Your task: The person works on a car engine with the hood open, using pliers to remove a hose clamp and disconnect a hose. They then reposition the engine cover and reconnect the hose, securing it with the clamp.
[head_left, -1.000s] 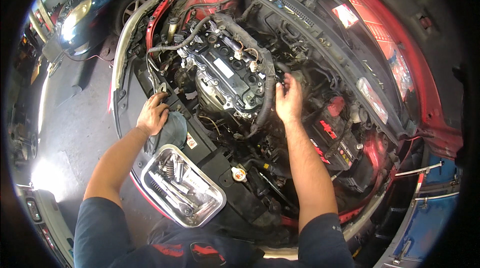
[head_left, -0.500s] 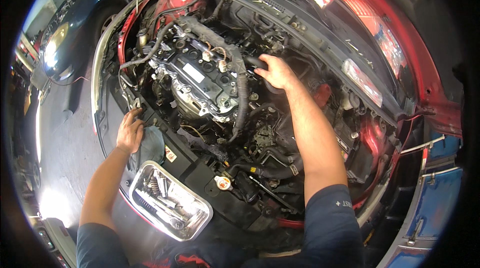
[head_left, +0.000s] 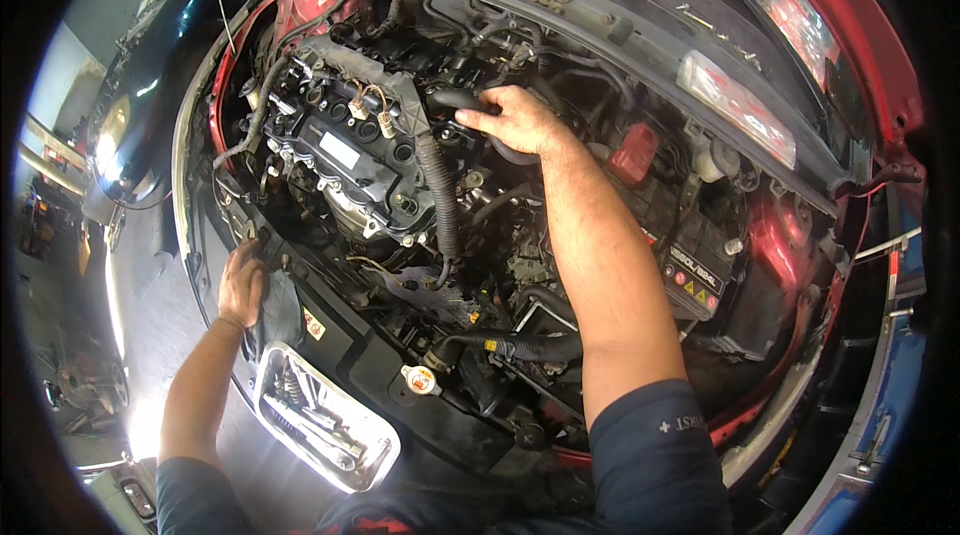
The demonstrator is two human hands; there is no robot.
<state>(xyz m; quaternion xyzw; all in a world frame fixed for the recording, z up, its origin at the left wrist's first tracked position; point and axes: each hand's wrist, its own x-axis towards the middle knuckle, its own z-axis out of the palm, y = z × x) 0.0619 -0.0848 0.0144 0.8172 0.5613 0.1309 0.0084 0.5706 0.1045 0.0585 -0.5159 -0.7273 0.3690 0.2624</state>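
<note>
My right hand (head_left: 520, 123) reaches over the engine, thumb and fingers closed around a thick black rubber hose (head_left: 456, 100). The hose's lower part curves beneath my hand. Left of it lies the engine (head_left: 365, 170), with a pale label on its top and round openings along it. A ribbed black conduit (head_left: 436, 185) crosses the engine's near side. My left hand (head_left: 242, 285) rests on the front edge of the engine bay, its fingers stretched forward with nothing visible in them. Beside it a grey cloth (head_left: 281, 311) lies over the black front panel (head_left: 340, 340).
A metal tray (head_left: 386, 435) of tools sits on the front edge near me. The radiator cap (head_left: 420, 380) is right of it. A battery (head_left: 690, 265) and a red cover (head_left: 633, 153) lie right of my forearm. A plastic bag (head_left: 740, 110) lies along the windscreen base.
The view has shifted, so the engine bay sits further left and the battery shows more. My right hand keeps its grip on the hose. My left hand stays at the front edge.
</note>
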